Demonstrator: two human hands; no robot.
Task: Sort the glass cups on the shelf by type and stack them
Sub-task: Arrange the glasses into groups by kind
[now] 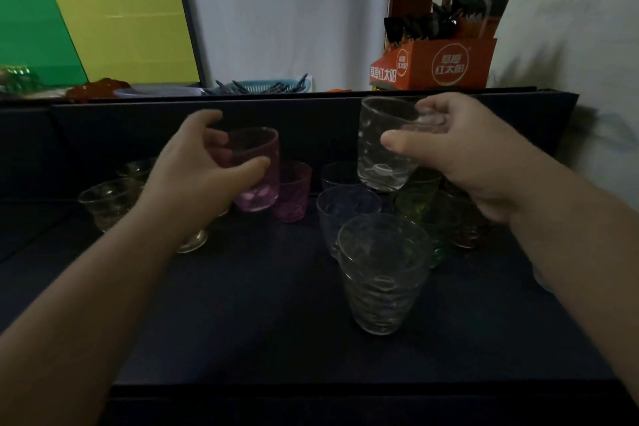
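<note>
Left hand: the left hand [207, 166] is wrapped round a pink cup [256, 171], thumb in front and fingers behind, holding it up off the shelf at about 10 o'clock from the middle of the view.
Right hand: the right hand [460, 152] grips a clear cup [385, 145] near its rim, carried in the air at about 1 o'clock, above the coloured cups.
Pink group: a second pink cup [293, 192] stands on the shelf [242, 304] just right of the held one; that looks like the landing spot for a pink pair.
Clear stack: at 5 o'clock, nearest the camera, a clear stack [380, 273] already seems to have one cup nested in another, so the clear sort looks started.
Coloured cups: a blue cup [345, 214] sits at the centre with another bluish one behind it; green cups [428, 207] and a reddish-brown cup [470, 235] crowd in at 3 o'clock, all of them unstacked as far as the view shows.
Footed glasses: at 9 o'clock, footed clear glasses [107, 201] stand loose, partly hidden by the left arm.
Progress: early to middle, by the look of it. One stack begun, two cups in flight, and blue, green, brown and footed glasses left to pair up.
</note>
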